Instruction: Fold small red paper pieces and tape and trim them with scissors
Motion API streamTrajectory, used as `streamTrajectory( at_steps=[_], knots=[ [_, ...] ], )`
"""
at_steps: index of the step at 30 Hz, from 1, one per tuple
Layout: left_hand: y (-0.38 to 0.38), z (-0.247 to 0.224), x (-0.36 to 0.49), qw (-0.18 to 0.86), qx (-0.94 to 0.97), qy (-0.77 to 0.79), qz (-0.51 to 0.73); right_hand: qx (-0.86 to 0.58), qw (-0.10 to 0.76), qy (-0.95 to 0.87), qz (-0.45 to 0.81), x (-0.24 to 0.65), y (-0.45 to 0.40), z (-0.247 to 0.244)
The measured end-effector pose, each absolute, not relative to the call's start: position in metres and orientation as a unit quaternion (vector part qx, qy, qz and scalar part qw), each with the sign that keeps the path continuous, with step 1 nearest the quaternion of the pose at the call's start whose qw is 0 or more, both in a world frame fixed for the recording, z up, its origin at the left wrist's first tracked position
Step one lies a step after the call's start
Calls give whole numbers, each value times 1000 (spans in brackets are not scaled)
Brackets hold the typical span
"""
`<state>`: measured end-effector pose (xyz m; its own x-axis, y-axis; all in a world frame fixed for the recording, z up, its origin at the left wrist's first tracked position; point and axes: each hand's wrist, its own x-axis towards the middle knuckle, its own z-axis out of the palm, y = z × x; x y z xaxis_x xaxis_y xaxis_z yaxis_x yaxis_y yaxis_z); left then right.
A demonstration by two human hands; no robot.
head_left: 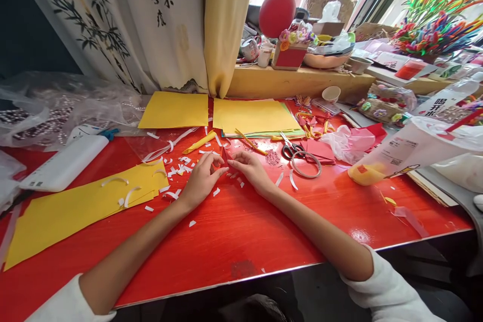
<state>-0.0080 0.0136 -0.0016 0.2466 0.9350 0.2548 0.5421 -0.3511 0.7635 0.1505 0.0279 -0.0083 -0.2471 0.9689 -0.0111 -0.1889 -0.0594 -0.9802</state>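
Note:
Above the middle of the red table, my left hand (204, 176) and my right hand (249, 168) meet around a small piece of red paper (226, 155). The paper looks folded and stands upright, pinched by the fingertips of both hands; its lower part is hidden and blends with the tabletop. White paper scraps (183, 167) lie scattered beside my left hand. Just behind the hands are a rolled yellow paper tube (199, 142) and a thin yellow stick (251, 142). Black-handled scissors (290, 148) and a tape roll (306, 164) rest to the right of my right hand.
Yellow sheets lie at the back (256, 114) and strips of yellow paper (86, 204) at the left. A tilted-looking drink cup (407, 151), red paper squares (318, 151) and pink plastic (347, 143) occupy the right. A red balloon (277, 11) sits on the windowsill.

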Motion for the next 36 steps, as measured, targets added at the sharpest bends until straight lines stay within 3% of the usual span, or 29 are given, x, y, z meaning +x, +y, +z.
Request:
streamTrajectory(
  at_steps=[17,36],
  knots=[
    [14,-3,-9,321,730,473,375,-377,463,-505,623,151,30,-12],
    [14,-1,-8,269,746,475,382,-390,435,-509,632,154,27,-6]
  ],
)
